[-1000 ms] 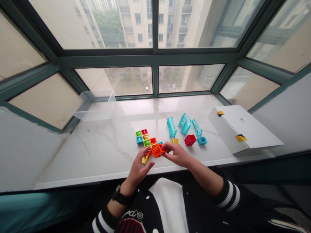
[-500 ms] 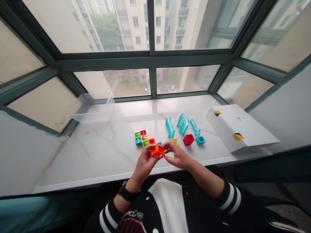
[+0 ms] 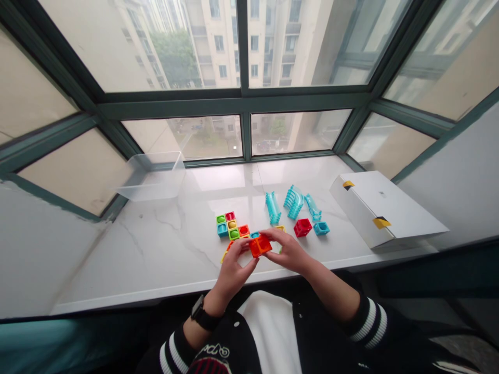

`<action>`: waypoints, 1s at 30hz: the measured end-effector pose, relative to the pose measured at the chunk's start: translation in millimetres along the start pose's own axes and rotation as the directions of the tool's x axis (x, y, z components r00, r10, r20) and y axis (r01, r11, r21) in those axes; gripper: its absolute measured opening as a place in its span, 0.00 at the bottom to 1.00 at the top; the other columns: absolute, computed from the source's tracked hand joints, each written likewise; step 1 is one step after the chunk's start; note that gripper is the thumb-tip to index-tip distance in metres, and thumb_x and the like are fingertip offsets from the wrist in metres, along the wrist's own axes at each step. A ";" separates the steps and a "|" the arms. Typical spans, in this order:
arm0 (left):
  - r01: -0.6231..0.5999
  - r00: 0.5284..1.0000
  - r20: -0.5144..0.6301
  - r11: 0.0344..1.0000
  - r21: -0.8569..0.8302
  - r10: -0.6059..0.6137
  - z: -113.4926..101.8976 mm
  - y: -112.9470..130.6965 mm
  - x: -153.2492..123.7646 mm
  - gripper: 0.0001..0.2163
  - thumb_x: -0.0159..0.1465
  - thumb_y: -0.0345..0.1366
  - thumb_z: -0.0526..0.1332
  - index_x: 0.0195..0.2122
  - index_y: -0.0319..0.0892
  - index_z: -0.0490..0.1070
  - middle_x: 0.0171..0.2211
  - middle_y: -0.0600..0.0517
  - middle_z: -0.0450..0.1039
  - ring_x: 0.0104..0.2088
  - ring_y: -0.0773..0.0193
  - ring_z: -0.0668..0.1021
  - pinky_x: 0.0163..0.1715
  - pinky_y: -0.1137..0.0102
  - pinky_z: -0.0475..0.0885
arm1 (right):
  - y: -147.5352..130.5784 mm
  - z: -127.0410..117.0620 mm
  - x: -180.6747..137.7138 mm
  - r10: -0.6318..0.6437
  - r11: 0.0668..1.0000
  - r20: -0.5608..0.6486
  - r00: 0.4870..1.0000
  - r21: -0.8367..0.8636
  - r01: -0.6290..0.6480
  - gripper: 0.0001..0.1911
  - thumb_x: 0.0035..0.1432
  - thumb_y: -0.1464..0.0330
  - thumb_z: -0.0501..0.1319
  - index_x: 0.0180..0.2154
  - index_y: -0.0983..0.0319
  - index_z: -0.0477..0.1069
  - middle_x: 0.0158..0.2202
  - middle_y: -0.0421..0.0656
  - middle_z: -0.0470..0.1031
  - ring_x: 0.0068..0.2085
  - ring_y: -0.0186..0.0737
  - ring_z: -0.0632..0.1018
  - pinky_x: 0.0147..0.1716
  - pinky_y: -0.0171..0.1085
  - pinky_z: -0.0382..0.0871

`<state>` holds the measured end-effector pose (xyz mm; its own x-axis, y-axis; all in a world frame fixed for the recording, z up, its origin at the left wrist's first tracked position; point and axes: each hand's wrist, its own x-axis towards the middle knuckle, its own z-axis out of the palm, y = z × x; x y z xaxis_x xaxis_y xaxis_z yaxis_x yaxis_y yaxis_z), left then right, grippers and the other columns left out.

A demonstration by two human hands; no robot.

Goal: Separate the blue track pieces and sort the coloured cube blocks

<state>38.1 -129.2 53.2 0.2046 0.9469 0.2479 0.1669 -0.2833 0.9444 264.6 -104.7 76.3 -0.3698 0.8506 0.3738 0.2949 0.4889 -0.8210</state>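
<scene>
Orange block (image 3: 260, 246) pinched between fingertips of left hand (image 3: 235, 266), right hand (image 3: 290, 251); long axis unclear; block cluster (image 3: 233, 225) beyond left fingers.

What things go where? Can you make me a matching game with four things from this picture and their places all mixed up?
Things
1. orange piece
2. clear tub
3. white box
4. loose red block

Places
A. right side of the white sill
B. beside the small blue block
C. between the left hand and right hand
D. left side of the white sill

Pairs: 1-C, 2-D, 3-A, 4-B
</scene>
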 end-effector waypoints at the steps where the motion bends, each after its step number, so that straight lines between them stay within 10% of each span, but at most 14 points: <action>1: 0.001 1.000 -0.014 1.000 0.006 -0.001 0.4 -0.4 0.6 0.21 0.65 0.38 0.71 0.58 0.48 0.71 0.56 0.45 0.78 0.55 0.51 0.82 0.58 0.53 0.78 | 1.9 1.0 -1.3 0.008 1.000 -0.020 1.000 0.021 -0.007 0.30 0.62 0.66 0.70 0.64 0.54 0.70 0.57 0.48 0.78 0.54 0.48 0.81 0.55 0.48 0.80; 7: 0.020 0.995 -0.092 0.998 -0.062 -0.026 5.9 -1.9 3.2 0.22 0.63 0.41 0.74 0.55 0.45 0.71 0.52 0.43 0.79 0.53 0.50 0.84 0.57 0.53 0.79 | 0.3 9.1 -5.5 0.075 0.994 -0.036 0.997 0.088 -0.071 0.45 0.59 0.60 0.74 0.73 0.53 0.59 0.65 0.52 0.74 0.63 0.54 0.78 0.64 0.54 0.74; 16: -0.047 0.999 0.019 0.999 0.027 0.047 7.0 0.6 2.4 0.26 0.65 0.39 0.72 0.63 0.49 0.69 0.59 0.44 0.76 0.56 0.52 0.82 0.59 0.52 0.77 | -7.0 3.6 -6.3 0.029 0.996 -0.102 0.994 -0.081 -0.037 0.39 0.60 0.66 0.71 0.70 0.53 0.64 0.64 0.49 0.76 0.63 0.54 0.78 0.64 0.53 0.73; 30: 0.011 1.000 0.016 0.984 0.180 -0.014 -24.6 -17.9 2.7 0.19 0.72 0.41 0.63 0.63 0.50 0.71 0.58 0.45 0.77 0.58 0.53 0.80 0.60 0.55 0.77 | 33.5 -80.6 -78.9 0.169 0.948 -0.399 0.901 -0.184 -0.260 0.34 0.63 0.62 0.67 0.68 0.54 0.63 0.66 0.50 0.72 0.65 0.55 0.75 0.65 0.55 0.71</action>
<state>12.0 -117.8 42.3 0.2176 0.9483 0.2309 0.3400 -0.2954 0.8928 374.7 -139.8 54.1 0.0680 0.9266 0.3699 0.5376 0.2783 -0.7960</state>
